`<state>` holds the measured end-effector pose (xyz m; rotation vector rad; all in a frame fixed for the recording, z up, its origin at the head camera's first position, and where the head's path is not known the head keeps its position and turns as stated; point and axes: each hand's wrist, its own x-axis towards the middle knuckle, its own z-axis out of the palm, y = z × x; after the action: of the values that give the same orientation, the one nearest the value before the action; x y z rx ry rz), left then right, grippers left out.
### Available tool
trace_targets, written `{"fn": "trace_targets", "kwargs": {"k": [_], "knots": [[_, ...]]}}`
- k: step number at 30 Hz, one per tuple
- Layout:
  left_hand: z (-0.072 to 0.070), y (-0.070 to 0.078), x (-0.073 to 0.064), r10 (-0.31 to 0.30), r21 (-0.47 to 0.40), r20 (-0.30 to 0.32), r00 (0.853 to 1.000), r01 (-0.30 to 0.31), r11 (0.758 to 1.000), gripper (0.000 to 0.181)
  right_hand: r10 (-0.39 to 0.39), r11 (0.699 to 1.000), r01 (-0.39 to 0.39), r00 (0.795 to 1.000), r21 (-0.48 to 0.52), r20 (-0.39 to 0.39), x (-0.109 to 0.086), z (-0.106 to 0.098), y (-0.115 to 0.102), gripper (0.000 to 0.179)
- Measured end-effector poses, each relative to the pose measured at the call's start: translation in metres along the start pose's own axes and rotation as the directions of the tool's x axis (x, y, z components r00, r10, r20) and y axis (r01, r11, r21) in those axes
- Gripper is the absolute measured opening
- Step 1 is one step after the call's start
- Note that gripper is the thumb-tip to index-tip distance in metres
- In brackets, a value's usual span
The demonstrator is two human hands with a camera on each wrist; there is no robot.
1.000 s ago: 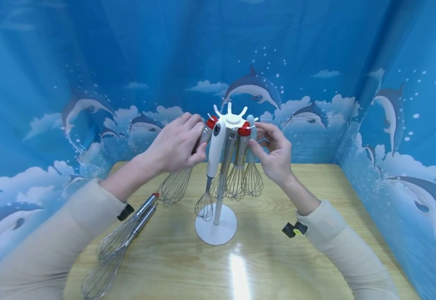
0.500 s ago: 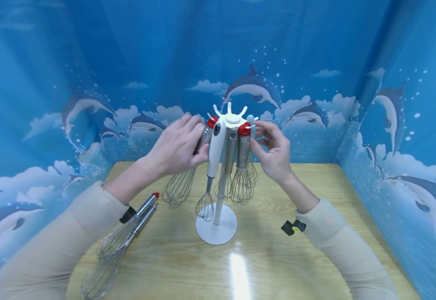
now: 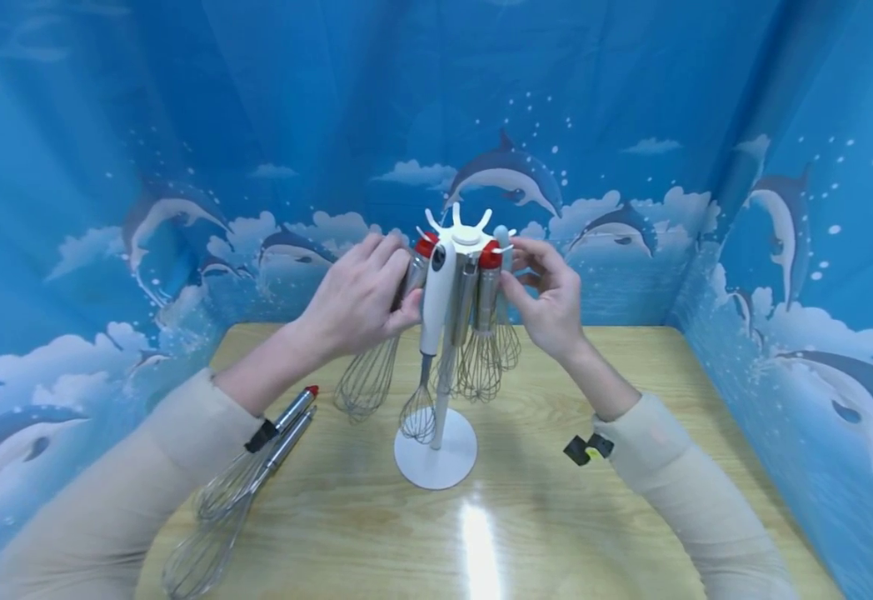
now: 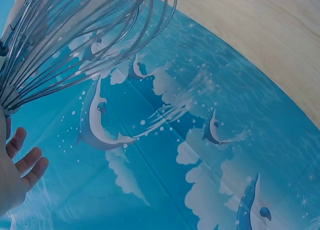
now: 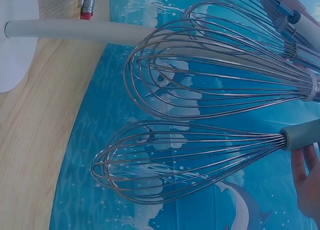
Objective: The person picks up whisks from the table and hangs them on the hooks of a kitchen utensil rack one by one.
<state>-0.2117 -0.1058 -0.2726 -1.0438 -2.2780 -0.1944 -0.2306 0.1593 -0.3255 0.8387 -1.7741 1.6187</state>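
Note:
My left hand (image 3: 357, 296) grips the steel handle of a red-tipped whisk (image 3: 367, 379), whose tip is at the left side of a white rotary stand (image 3: 467, 237); most of the handle is hidden by the hand. In the left wrist view its wire loops (image 4: 95, 44) spread wide. My right hand (image 3: 551, 292) pinches the pale grey-blue handle of another whisk (image 5: 200, 160) at the stand's right side. Between the hands hang a white-handled whisk (image 3: 437, 308), a steel-handled whisk (image 3: 463, 308) and a second red-tipped whisk (image 3: 486, 296).
The stand's round white base (image 3: 455, 462) rests on the wooden table (image 3: 556, 533). Two loose whisks (image 3: 286, 446), one with a red end, lie at the left, partly under the left forearm. Blue dolphin-print curtains (image 3: 331, 100) surround the table.
My left hand has shifted slightly right with its whisk. The white-handled whisk and the stand have moved a touch right, and the hanging whisks have swayed. My right hand stays nearly in place.

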Motion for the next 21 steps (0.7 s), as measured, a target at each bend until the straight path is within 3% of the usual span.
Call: {"fn": "trace_targets", "kwargs": {"k": [10, 21], "knots": [[0.006, 0.012, -0.001, -0.019, -0.011, -0.051, 0.999, 0.019, 1.000, 0.032, 0.060, 0.998, -0.061, 0.998, -0.035, -0.022, 0.004, -0.004, 0.004, 0.037], [0.012, 0.027, -0.001, -0.037, -0.020, -0.122, 0.992, 0.035, 0.999, 0.030, 0.093, 0.995, -0.090, 0.995, -0.052, 0.046, 0.013, -0.007, 0.008, 0.034]]}}
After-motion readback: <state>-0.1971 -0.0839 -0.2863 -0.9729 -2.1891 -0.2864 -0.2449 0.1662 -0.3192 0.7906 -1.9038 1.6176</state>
